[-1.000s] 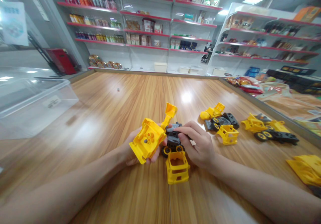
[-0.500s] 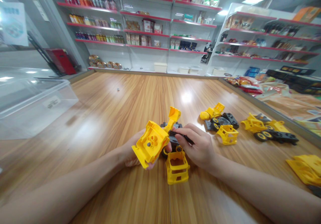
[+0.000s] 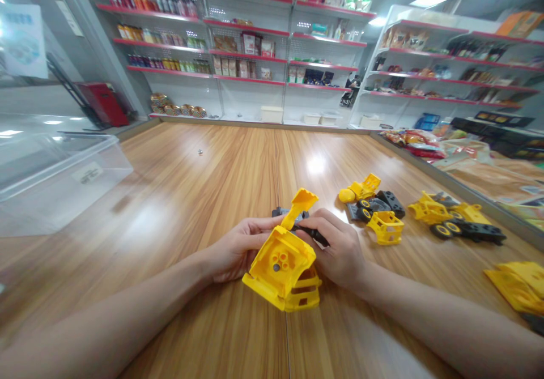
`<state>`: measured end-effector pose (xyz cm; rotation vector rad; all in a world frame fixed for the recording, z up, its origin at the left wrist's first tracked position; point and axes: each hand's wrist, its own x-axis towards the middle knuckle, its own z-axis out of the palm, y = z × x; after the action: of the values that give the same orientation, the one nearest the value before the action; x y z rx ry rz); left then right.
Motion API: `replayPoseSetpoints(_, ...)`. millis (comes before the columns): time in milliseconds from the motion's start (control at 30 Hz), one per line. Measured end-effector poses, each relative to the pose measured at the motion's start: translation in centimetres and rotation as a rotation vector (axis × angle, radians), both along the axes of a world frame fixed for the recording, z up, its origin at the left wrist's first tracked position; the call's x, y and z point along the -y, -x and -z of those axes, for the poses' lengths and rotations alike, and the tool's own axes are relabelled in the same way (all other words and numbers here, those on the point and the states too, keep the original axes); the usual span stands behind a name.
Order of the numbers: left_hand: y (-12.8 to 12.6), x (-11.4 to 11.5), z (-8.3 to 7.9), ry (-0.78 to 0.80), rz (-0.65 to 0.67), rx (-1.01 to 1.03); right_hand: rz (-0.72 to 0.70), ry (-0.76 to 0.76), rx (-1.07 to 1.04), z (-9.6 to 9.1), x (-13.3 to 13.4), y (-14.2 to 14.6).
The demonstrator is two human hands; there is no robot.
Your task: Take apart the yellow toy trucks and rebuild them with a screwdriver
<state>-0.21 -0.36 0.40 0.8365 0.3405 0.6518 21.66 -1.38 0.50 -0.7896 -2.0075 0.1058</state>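
A yellow toy excavator body is tilted with its hollow underside and round pegs facing me. Its yellow bucket arm sticks up at the far end. My left hand grips the body from the left, fingers closed along its upper edge. My right hand is closed on a slim black rod-shaped piece, close to the base of the arm; its tip is hidden. Under the body, a yellow toy cab stands on the table, partly covered. Behind the hands, a grey toy chassis shows only in part.
To the right lie yellow-and-black toy truck parts, another toy truck group and yellow pieces at the edge. A clear plastic bin stands left. Stocked shelves line the back.
The excavator body has moved right and toward me, now covering part of the yellow cab. My left fingers have come into view along its top. My right hand has barely moved.
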Motion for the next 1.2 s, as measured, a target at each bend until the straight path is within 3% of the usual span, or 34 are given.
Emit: replayPoseSetpoints(1200, 0.01, 0.11, -0.10, 0.005, 0.071, 0.010, -0.030, 0.031, 0.029, 0.17, 0.17, -0.14)
